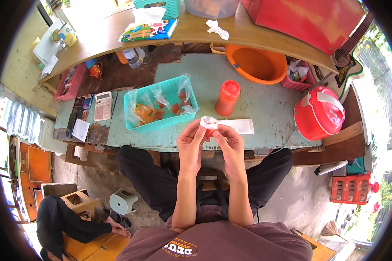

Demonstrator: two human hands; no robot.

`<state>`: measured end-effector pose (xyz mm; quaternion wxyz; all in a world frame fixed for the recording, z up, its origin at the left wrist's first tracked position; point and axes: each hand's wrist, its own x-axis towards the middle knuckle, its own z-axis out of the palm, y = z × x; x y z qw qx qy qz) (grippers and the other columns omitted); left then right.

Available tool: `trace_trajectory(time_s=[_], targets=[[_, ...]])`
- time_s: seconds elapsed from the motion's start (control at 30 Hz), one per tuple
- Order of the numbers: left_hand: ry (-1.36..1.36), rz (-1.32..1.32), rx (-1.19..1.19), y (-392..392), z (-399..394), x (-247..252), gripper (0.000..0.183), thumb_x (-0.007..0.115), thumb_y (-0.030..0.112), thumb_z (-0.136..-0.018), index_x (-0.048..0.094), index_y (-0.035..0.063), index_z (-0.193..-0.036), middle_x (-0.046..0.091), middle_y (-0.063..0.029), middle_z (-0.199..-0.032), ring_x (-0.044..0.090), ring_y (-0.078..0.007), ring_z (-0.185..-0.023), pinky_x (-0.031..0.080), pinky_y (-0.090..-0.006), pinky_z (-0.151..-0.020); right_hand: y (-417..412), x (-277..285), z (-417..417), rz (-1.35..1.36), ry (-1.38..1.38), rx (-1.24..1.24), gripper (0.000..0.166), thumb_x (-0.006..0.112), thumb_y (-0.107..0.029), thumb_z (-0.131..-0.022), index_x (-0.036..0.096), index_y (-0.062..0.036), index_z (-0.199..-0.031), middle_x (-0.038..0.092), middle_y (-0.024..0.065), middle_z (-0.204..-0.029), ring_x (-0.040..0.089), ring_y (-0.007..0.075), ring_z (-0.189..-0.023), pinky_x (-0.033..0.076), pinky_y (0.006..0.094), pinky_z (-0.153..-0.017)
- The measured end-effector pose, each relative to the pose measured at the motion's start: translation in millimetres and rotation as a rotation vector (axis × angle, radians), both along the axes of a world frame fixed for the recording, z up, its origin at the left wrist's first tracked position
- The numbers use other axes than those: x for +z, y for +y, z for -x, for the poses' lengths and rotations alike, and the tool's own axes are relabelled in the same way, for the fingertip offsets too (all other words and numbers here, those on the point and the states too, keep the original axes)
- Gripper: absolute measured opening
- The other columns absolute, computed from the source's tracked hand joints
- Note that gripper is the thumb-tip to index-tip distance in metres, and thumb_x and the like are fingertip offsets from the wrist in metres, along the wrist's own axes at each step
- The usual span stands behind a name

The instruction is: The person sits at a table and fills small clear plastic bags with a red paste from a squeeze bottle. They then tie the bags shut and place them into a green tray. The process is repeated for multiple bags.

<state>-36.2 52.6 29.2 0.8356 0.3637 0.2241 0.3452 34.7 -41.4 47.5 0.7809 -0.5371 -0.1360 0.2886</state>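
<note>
Between both hands I hold a small clear plastic bag (209,122) with red-orange sauce at its bottom and its top spread wide. My left hand (190,143) pinches its left side, and my right hand (231,143) grips the right. Just beyond them an orange-red squeeze bottle (227,99) stands upright on the worn green table (202,70). Partly behind my right hand lies a flat white plastic packet (243,126). To the left, a turquoise plastic basket (160,124) contains several knotted bags of orange and reddish sauce (143,111).
A calculator (103,106) lies left of the basket. At the right stands a red rice cooker (318,112), with an orange basin (256,63) behind. The raised wooden shelf (189,32) bears a tissue pack (148,30). Another person's legs (72,218) rest at lower left.
</note>
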Motion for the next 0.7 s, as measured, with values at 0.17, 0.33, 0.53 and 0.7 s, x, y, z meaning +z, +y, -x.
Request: trace_trajectory(time_s=[0.17,0.33,0.53,0.7], targets=[[0.091,-0.096,-0.104,-3.2,5.8,12.2,0.042,0.072,0.009,-0.096,0.062,-0.0041,-0.135,0.073,-0.0093,-0.117,0.068,-0.0145,-0.101,0.054,-0.0306,-0.088,-5.6,-2.3,-3.0,-0.071,-0.082,-0.024,0.016,0.067,-0.010,-0.100,0.071,0.0029,-0.109,0.072,0.0043,-0.098,0.062,0.0082,-0.088,0.048,0.0263,-0.081],[0.072,-0.198,-0.096,-14.5,3.4,28.0,0.041,0.073,0.001,-0.093,0.064,-0.0065,-0.131,0.073,-0.0125,-0.118,0.069,-0.0176,-0.107,0.055,-0.0319,-0.094,-15.5,2.7,-6.4,-0.114,-0.037,-0.078,0.017,0.067,-0.010,-0.100,0.071,0.0033,-0.110,0.073,0.0062,-0.100,0.065,0.0111,-0.096,0.050,0.0292,-0.090],[0.086,-0.164,-0.141,-18.2,-0.1,27.5,0.038,0.072,-0.002,-0.093,0.064,-0.0072,-0.130,0.072,-0.0146,-0.118,0.069,-0.0188,-0.107,0.056,-0.0321,-0.096,-22.4,4.5,-8.1,-0.150,-0.008,-0.166,0.020,0.069,-0.011,-0.099,0.072,0.0027,-0.113,0.073,0.0042,-0.100,0.061,0.0096,-0.091,0.046,0.0274,-0.085],[0.055,-0.244,-0.169,-21.2,-2.3,24.9,0.036,0.071,-0.001,-0.095,0.063,-0.0070,-0.130,0.071,-0.0136,-0.120,0.068,-0.0186,-0.108,0.054,-0.0325,-0.096,-23.4,3.6,-10.9,-0.212,-0.029,-0.203,0.021,0.070,-0.010,-0.098,0.072,0.0007,-0.116,0.072,0.0013,-0.101,0.056,0.0066,-0.083,0.042,0.0239,-0.074]])
